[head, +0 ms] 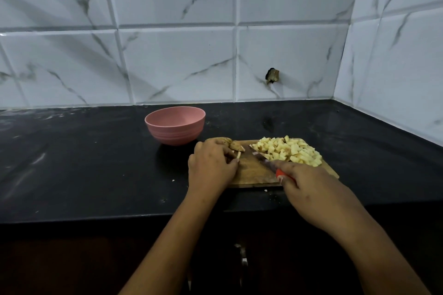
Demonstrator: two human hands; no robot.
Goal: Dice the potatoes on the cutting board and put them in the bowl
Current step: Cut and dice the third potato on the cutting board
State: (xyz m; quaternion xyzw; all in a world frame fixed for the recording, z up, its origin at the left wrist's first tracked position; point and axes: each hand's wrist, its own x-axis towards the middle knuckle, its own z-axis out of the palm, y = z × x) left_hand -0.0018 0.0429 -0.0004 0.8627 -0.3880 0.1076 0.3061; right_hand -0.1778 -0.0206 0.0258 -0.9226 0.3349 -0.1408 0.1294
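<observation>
We see the likeliest trouble at the left hand [212,165]: its grip is curled over the last uncut potato pieces [236,146] at the left end of the cutting board [254,172], and the fingertips sit near the knife [261,158] — a slip on that small, uneven piece could bring blade and fingers together. The right hand [309,189] has its grip wrapped around the knife's red handle, blade angled across the board. The heap of diced potato [290,151] crowds the board's far right edge, so a careless sweep may spill cubes onto the black tabletop [96,163]. The pink bowl [175,127] stands just beyond the board's left corner — we cannot see its bottom, and no dice show inside it.
</observation>
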